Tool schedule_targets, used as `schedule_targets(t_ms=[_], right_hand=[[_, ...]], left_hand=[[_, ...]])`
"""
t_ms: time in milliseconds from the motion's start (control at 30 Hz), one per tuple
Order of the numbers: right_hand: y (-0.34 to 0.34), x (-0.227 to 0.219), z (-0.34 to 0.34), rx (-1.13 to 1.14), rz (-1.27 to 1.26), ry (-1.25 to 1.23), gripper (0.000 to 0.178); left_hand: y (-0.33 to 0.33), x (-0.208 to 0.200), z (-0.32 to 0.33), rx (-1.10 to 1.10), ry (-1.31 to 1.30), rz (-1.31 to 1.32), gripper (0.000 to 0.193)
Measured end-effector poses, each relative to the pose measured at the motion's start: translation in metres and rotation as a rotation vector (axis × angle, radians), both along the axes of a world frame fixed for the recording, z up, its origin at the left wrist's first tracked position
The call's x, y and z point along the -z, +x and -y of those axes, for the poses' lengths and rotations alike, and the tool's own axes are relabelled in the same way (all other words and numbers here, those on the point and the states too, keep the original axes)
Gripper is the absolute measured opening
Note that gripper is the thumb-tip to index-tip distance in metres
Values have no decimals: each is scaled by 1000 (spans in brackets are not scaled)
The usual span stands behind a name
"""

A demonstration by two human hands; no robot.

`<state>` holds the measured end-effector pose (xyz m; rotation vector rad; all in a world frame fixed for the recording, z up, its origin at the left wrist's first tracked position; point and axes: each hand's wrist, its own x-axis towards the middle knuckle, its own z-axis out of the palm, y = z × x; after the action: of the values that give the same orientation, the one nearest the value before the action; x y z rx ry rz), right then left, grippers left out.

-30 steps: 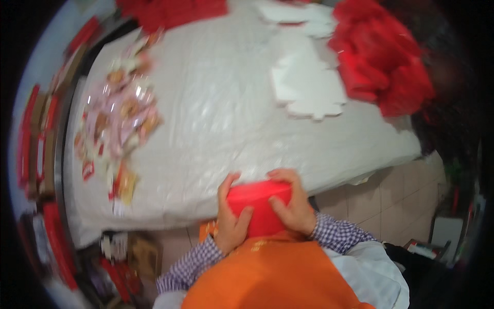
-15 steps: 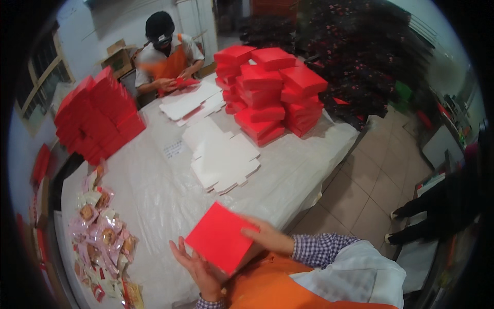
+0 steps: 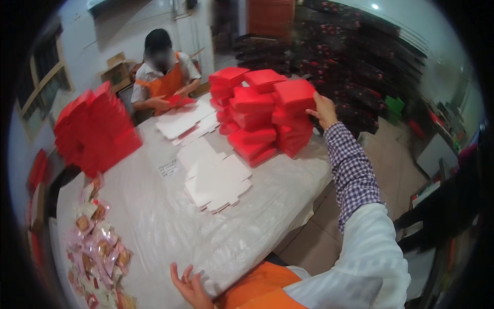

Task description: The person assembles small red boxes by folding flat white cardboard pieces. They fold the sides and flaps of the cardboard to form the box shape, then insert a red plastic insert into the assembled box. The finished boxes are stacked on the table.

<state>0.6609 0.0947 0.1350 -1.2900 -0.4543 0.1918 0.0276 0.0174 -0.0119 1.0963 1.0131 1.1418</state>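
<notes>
My right arm reaches out to the far stack of red folded boxes [image 3: 252, 135]. At the right side of that stack, my right hand [image 3: 324, 112] grips the edge of a red box [image 3: 294, 93] lying on top. Its thumb is lower on the near side, its fingers partly hidden behind the edge. My left hand [image 3: 191, 288] is low over the near table edge, fingers spread and bent, with nothing in it. White flat box blanks [image 3: 213, 175] lie in a pile mid-table, printed side not showing.
The table [image 3: 139, 206] has a plastic cover. Small wrapped pastries [image 3: 103, 248] lie along its left side, below another tall stack of red boxes [image 3: 95, 131]. Across the table a person in an orange apron [image 3: 167, 82] handles a red piece. Dark stacked trays [image 3: 339, 56] stand behind.
The red box that was between both my hands near my body is gone from there. My right arm has stretched forward to the far stack. My left hand has dropped lower, empty.
</notes>
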Motion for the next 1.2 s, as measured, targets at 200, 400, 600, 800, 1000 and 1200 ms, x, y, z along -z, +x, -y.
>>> schedule_targets(t_ms=[200,400,600,800,1000,1200], right_hand=[[56,34,20,534,896,-679,53],[-131,50,-7,118,1067,-129,38],[-236,135,-17,-902,1348,-683,90],[-248,160,-37,-900,1354,-825,94],[-240,152,-46,-923,1384,-812,82],[-235,149,-44,-934,1352,-736,78]], left_hand=[[10,-13,-3,-55,96,-120,64],[-7,1,-4,-43,18,-184,50],[3,15,-11,112,55,-189,39],[5,6,-10,143,-64,-138,35],[33,-2,-44,285,-80,-161,32],[83,15,-90,338,-233,-138,39]])
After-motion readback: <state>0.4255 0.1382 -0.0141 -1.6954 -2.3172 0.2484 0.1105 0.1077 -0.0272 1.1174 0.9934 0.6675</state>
